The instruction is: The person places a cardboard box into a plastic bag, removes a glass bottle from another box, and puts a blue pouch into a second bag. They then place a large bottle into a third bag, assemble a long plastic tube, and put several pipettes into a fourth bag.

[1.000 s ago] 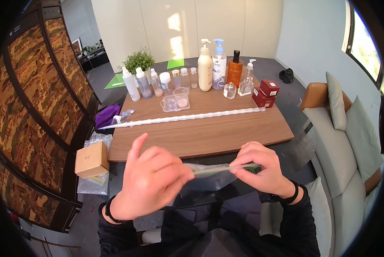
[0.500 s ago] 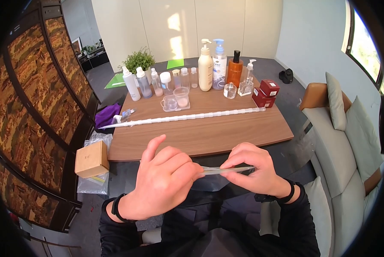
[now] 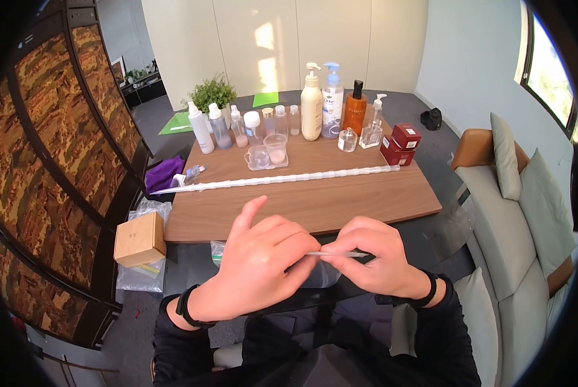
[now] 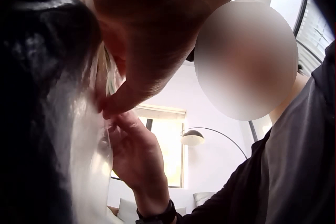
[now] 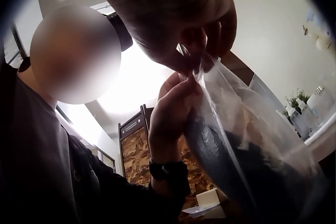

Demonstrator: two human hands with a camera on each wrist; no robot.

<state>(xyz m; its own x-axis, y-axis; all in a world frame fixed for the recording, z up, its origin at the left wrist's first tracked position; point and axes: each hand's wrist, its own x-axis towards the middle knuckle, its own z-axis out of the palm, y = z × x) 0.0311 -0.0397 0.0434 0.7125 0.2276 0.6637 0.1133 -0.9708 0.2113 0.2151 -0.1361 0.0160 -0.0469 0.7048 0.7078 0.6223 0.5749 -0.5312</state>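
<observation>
Both hands are close together in front of the table's near edge, pinching the top edge of a clear plastic bag (image 5: 247, 113). My left hand (image 3: 256, 264) grips the edge between thumb and fingers, its little finger raised. Fingertips almost meeting it, my right hand (image 3: 369, 258) pinches the same edge from the other side. Below the hands the bag hangs down, its dark background showing through in the right wrist view. Left of the left hand, a bit of clear plastic with a green strip (image 3: 217, 253) shows.
On the wooden table (image 3: 302, 216) lies a long white segmented strip (image 3: 289, 178). Behind it stand several bottles, pump bottles (image 3: 311, 106), small clear pots (image 3: 276, 149) and dark red boxes (image 3: 398, 148). A cardboard box (image 3: 139, 238) sits at the left, a purple cloth (image 3: 164, 174) near it.
The left hand has moved right along the bag's edge and the right hand slightly left, so the stretch of edge between them has shrunk until the fingertips nearly meet.
</observation>
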